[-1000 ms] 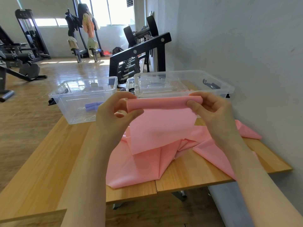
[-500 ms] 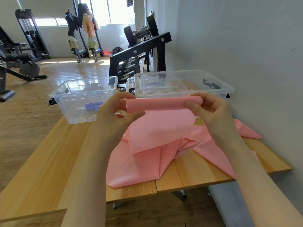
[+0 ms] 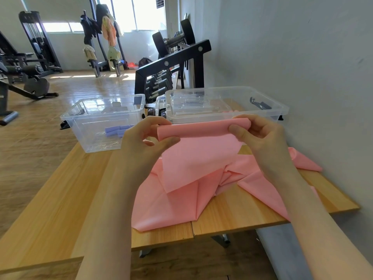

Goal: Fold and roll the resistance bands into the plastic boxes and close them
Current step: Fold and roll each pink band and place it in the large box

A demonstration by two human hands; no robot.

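Note:
A pink resistance band (image 3: 193,158) is held up above the wooden table (image 3: 60,199), its top edge rolled into a tube. My left hand (image 3: 143,142) pinches the tube's left end and my right hand (image 3: 260,136) pinches its right end. The loose rest of the band hangs down and lies crumpled on the table. Behind my left hand stands an open clear plastic box (image 3: 84,120) with a rolled purple band (image 3: 117,130) inside. A second clear box (image 3: 278,108) stands behind the roll, with clear lids lying in it.
A grey wall (image 3: 302,67) runs close along the table's right side. A black dumbbell rack (image 3: 171,67) stands behind the boxes. Gym machines (image 3: 30,57) stand far left on the wooden floor. The table's front edge is near my forearms.
The rolled top edge has been turned slightly between my fingers and sits a little lower. Both hands keep their places at its ends.

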